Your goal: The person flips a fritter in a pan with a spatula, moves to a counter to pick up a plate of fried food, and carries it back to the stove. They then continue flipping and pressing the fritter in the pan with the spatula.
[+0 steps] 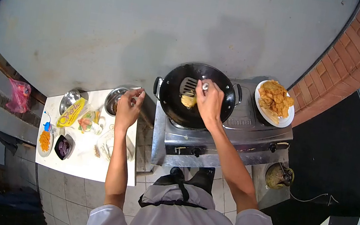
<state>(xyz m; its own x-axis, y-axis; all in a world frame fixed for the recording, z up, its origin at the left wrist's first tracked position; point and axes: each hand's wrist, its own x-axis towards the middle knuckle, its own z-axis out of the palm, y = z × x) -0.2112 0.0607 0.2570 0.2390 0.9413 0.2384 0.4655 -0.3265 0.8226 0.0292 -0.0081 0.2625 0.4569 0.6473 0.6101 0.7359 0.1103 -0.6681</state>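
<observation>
Head: spatula (188, 86) in right hand (209, 104)

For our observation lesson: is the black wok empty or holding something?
Not empty: yellowish food lies inside the wok, by the slotted spatula.

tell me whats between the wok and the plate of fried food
In the head view, a stretch of metal stove top lies between the wok and the plate of fried food; nothing stands on that stretch.
</observation>
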